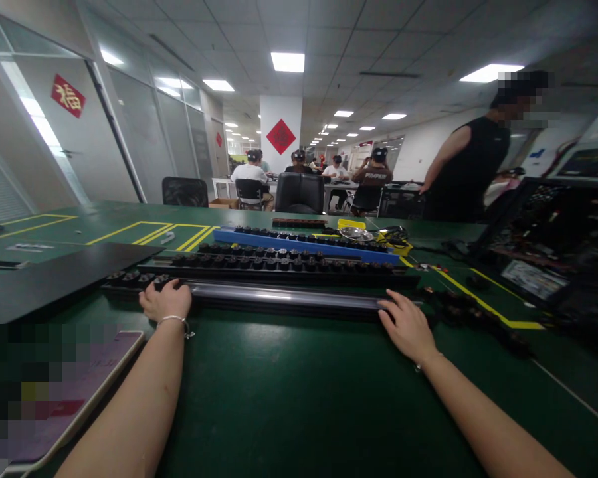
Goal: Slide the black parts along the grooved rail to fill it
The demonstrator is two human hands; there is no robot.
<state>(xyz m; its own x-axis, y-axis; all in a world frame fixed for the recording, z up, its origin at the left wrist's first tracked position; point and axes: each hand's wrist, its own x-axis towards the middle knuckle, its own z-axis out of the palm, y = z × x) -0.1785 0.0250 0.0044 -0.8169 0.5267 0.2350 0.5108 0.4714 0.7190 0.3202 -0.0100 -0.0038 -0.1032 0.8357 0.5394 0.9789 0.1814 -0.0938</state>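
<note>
The green worktable [289, 392] carried all the parts; the blue rail [329, 249] on it served as the reference. The black panel [64, 275] lay on the near-left side of the blue rail. The dark bar [279, 295] lay on the near side of the blue rail, apart from it, with rows of black round parts [279, 263] between the two.

The step in hand appeared to be steadying the dark bar from two points. Good practice called for equal, light pressure through both hands, wrists low, and fingers clear of the parts toward the blue rail; uneven pressure could have twisted or slid the piece.

The dark bar was long, straight and narrow, with a smooth upper face and a pale streak of reflected light along its middle. Its underside was hidden.

The left hand [165, 302], near-left of the blue rail, bent its fingers over the bar; whether it gripped could not be told. The right hand [406, 325], near-right of the blue rail, was open, fingers extended, fingertips at the bar's end.
</note>
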